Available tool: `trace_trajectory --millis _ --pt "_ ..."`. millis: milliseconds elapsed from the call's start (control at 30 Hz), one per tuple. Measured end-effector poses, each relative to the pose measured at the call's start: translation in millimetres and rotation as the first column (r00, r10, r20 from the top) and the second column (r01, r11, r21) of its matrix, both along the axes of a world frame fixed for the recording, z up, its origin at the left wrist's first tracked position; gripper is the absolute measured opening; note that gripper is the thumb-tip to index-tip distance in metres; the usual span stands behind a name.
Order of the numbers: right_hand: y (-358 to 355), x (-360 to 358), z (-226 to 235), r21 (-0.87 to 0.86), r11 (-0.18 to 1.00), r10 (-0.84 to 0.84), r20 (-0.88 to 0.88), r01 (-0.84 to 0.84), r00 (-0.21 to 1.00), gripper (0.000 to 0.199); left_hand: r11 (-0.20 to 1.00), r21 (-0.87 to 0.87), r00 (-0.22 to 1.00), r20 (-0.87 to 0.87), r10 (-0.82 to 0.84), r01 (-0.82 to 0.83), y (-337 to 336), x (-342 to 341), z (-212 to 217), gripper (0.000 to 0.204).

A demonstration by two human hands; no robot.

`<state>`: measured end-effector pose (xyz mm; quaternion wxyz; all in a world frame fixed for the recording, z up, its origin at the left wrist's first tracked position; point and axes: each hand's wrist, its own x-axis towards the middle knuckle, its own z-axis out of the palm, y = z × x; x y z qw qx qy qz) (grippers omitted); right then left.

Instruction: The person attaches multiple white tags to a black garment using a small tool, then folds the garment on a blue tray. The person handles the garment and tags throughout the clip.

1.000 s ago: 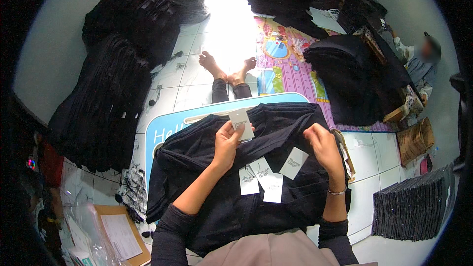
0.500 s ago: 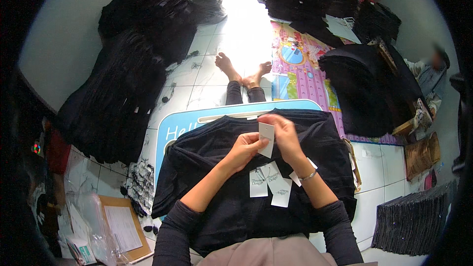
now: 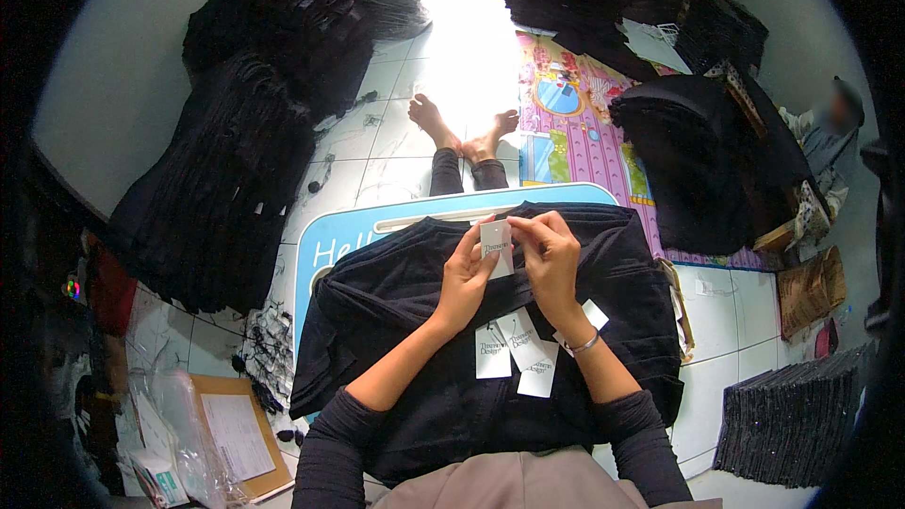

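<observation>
- The left hand (image 3: 460, 275) holds a white tag (image 3: 496, 259) tight between thumb and fingers, in the middle of the frame.
- The right hand (image 3: 554, 254) has its fingertips bent in at the tag's top right corner (I cannot tell if they pinch it).
- Under both hands, black clothes (image 3: 424, 419) lie spread over a blue counter (image 3: 316, 238), whose edge peeks out at the top and left of them.
- More white tags (image 3: 492, 363) lie on the clothes, just below the hands; one is partly behind the right wrist.
- A big black pile of clothes (image 3: 212, 198) fills the upper left of the frame.
- A bright, colorful mat (image 3: 589, 151) lies on the floor in the upper right.
- A person (image 3: 830, 146) is at the far right edge.
</observation>
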<state>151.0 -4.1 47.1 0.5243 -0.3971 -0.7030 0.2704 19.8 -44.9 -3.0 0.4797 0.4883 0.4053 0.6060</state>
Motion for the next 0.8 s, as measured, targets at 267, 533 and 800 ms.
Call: trace_trajectory --millis 267,533,800 --pt "3 1 -1 -0.112 0.993 0.029 0.021 -0.026 0.999 0.009 0.999 0.041 0.991 -0.13 0.012 -0.007 1 -1 -7 0.053" --pt "17 4 -14 -0.25 0.953 0.169 -0.029 -0.171 0.985 0.021 0.989 0.135 0.983 -0.181 -0.031 0.056 -2 3 2 0.086" --pt "55 34 -45 -0.612 0.675 -0.018 -0.572 -0.412 0.82 0.017 0.987 0.032 0.52 -0.847 0.112 -0.159 3 -55 26 0.044"
